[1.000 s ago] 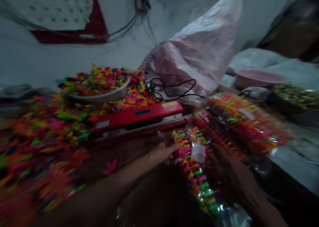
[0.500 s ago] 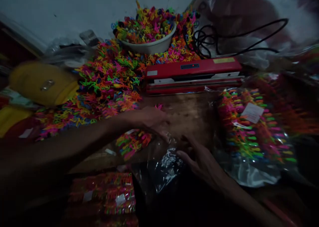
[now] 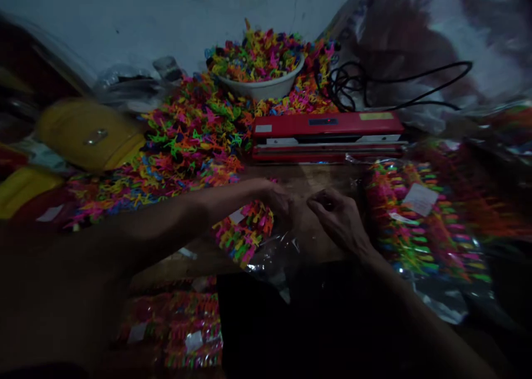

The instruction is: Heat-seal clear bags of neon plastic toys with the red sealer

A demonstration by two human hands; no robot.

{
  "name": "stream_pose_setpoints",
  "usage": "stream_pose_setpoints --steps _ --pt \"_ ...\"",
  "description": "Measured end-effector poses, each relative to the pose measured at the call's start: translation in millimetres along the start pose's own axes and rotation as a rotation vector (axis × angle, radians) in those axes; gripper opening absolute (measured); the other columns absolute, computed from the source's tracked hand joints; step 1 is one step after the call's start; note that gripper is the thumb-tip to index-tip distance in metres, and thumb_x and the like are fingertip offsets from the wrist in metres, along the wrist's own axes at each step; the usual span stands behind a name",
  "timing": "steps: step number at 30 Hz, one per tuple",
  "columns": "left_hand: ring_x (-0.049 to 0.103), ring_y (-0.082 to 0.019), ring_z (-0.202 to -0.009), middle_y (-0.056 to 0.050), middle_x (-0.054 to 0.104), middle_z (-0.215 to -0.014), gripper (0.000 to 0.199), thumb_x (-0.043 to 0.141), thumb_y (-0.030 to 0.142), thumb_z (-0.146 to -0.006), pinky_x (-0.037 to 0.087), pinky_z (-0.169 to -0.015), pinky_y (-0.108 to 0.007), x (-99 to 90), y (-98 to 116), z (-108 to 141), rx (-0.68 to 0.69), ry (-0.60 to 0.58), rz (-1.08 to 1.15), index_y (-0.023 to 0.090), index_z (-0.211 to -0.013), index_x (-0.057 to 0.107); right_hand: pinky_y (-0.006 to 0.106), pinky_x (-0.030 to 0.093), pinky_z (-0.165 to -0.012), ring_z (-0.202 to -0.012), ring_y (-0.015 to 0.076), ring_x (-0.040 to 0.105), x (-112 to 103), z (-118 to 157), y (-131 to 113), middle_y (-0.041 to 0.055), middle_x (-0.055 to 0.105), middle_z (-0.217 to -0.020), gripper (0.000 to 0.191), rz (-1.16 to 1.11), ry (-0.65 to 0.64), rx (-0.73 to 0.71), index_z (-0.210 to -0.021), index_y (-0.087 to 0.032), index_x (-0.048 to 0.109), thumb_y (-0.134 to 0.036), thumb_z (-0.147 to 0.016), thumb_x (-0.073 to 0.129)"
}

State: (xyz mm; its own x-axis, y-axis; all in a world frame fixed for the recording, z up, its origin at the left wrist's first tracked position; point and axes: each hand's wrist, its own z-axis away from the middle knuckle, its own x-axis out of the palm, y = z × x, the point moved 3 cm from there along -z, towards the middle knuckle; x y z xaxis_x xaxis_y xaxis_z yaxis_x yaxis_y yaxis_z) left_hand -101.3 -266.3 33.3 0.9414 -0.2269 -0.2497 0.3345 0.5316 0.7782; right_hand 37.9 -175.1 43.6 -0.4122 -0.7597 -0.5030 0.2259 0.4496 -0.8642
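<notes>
My left hand (image 3: 277,197) is over the wooden table beside a packet of colourful small plastic pieces (image 3: 245,235); its fingers point down and are too dark and blurred to read. Thumb and fingertips are pressed together on my right hand (image 3: 334,213), a little further right above the wood; whatever it may hold is too small to make out. A clear plastic bag (image 3: 280,257) lies at the table's front edge, below my left hand. Behind both hands sits a red sealing machine (image 3: 328,132) with a small red light.
A white bowl (image 3: 266,89) heaped with colourful pieces stands at the back, in a loose pile (image 3: 195,129). At left is a yellow container (image 3: 89,135). Large filled bags (image 3: 419,224) lie at right, more packets (image 3: 193,323) at lower left. A black cable (image 3: 366,85) coils behind.
My right hand has risen away from the clear bag and its fingers have closed. My left hand has moved slightly right. The clear bag lies lower and flatter, and the view has shifted.
</notes>
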Motion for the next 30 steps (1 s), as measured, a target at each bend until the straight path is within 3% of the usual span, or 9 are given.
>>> stream_pose_setpoints --steps 2,6,10,13,16,19,22,25,30 --pt "0.052 -0.013 -0.057 -0.001 0.065 -0.061 0.007 0.07 0.02 -0.067 0.04 -0.057 -0.023 -11.7 3 7 0.021 -0.095 -0.046 0.014 -0.067 0.073 0.029 0.046 -0.072 -0.08 0.0175 0.057 -9 0 -1 0.0061 0.062 -0.089 0.03 -0.055 0.136 0.004 -0.093 -0.014 0.063 -0.042 -0.084 0.055" --pt "0.055 -0.013 -0.066 -0.002 0.067 -0.074 0.028 0.058 0.04 -0.082 0.039 -0.06 -0.022 -54.3 1 37 0.053 0.081 -0.11 0.017 -0.083 0.074 0.04 0.046 -0.094 -0.112 0.0245 0.053 -9 31 13 0.0144 0.051 -0.126 0.063 -0.18 0.282 0.041 -0.134 -0.016 0.039 -0.049 -0.084 0.056" --pt "0.06 -0.019 -0.096 -0.007 0.069 -0.098 0.038 0.054 0.048 -0.085 0.042 -0.085 -0.024 -75.0 2 78 0.177 0.187 0.003 0.016 -0.092 0.073 0.043 0.049 -0.093 -0.113 0.0283 0.054 29 51 37 0.0179 0.052 -0.126 0.081 -0.344 0.112 0.218 -0.141 -0.014 0.03 -0.056 -0.079 0.06" --pt "0.06 -0.02 -0.098 -0.009 0.069 -0.101 0.039 0.05 0.048 -0.088 0.042 -0.091 -0.027 -73.8 9 103 0.188 0.229 0.038 0.016 -0.093 0.072 0.045 0.05 -0.093 -0.114 0.0312 0.054 57 39 37 0.02 0.054 -0.123 0.085 -0.45 -0.005 0.325 -0.14 -0.01 0.033 -0.062 -0.078 0.058" --pt "0.061 -0.018 -0.091 -0.008 0.069 -0.097 0.036 0.048 0.042 -0.09 0.043 -0.088 -0.028 -68.3 17 124 0.203 0.314 0.075 0.016 -0.093 0.072 0.046 0.041 -0.104 -0.127 0.029 0.042 68 16 15 0.0187 0.043 -0.136 0.085 -0.587 -0.054 0.226 -0.143 -0.013 0.026 -0.06 -0.08 0.057" --pt "0.06 -0.016 -0.088 -0.006 0.069 -0.093 0.03 0.051 0.036 -0.09 0.044 -0.086 -0.027 -61.5 20 143 0.252 0.441 0.104 0.014 -0.088 0.072 0.043 0.032 -0.111 -0.135 0.0248 0.029 71 -2 -21 0.014 0.029 -0.147 0.092 -0.821 -0.129 -0.071 -0.147 -0.018 0.015 -0.055 -0.078 0.064" --pt "0.06 -0.016 -0.082 -0.004 0.069 -0.088 0.024 0.057 0.035 -0.086 0.045 -0.082 -0.026 -53.8 19 165 0.25 0.568 0.214 0.015 -0.085 0.071 0.041 0.038 -0.107 -0.125 0.0253 0.045 71 -10 -52 0.0137 0.045 -0.136 0.089 -0.938 -0.077 -0.164 -0.145 -0.016 0.02 -0.051 -0.077 0.067" --pt "0.062 -0.017 -0.079 -0.004 0.07 -0.087 0.019 0.065 0.034 -0.079 0.048 -0.079 -0.028 -45.3 28 190 0.235 0.664 0.303 0.017 -0.086 0.072 0.038 0.049 -0.092 -0.101 0.0247 0.06 59 -13 -77 0.01 0.063 -0.108 0.054 -0.846 -0.01 -0.121 -0.125 -0.015 0.053 -0.051 -0.084 0.057" --pt "0.062 -0.019 -0.07 -0.006 0.07 -0.082 0.034 0.056 0.047 -0.084 0.05 -0.065 -0.028 -23.4 67 208 0.269 0.905 0.357 0.019 -0.091 0.073 0.025 0.049 -0.067 -0.071 0.0155 0.057 -8 -15 -119 0.0025 0.061 -0.074 0.036 -0.681 0.166 -0.395 -0.08 -0.016 0.066 -0.045 -0.091 0.05"
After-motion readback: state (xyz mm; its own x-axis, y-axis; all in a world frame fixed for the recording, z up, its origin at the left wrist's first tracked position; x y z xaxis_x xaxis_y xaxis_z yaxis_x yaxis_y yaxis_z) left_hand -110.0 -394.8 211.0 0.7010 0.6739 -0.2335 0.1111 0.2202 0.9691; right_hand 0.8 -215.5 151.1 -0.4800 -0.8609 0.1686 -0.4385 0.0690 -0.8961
